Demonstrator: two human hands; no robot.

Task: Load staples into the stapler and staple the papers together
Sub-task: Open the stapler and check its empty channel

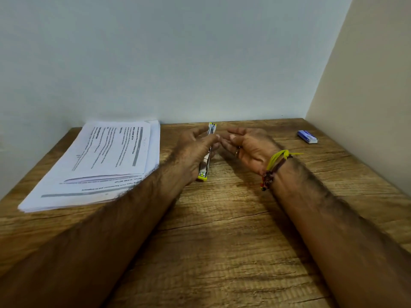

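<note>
From the head view, the left hand (195, 150) is closed around the stapler (206, 161), a slim metal body with yellow ends held lengthwise just above the wooden table (222, 241), its far end poking out past the fingertips. The right hand (244, 145) is loosely spread, palm turned inward, its fingertips (232, 137) just beside the stapler's upper part and gripping nothing that can be made out (a staple strip pinched there would be too small to tell). The papers (100, 161) lie in a loose, fanned stack at the left of the table, well apart from both hands. A small blue box (307, 136), probably the staples, sits at the far right near the wall.

The risks, as I judge them: the stapler is gripped mid-body in one hand, so prying the magazine open could let it spring back on the fingertips or twist out of the grasp. A strip fed at a slant may jam or break apart. The sheets are not squared, so stapling them as they lie would catch only some pages.
</note>
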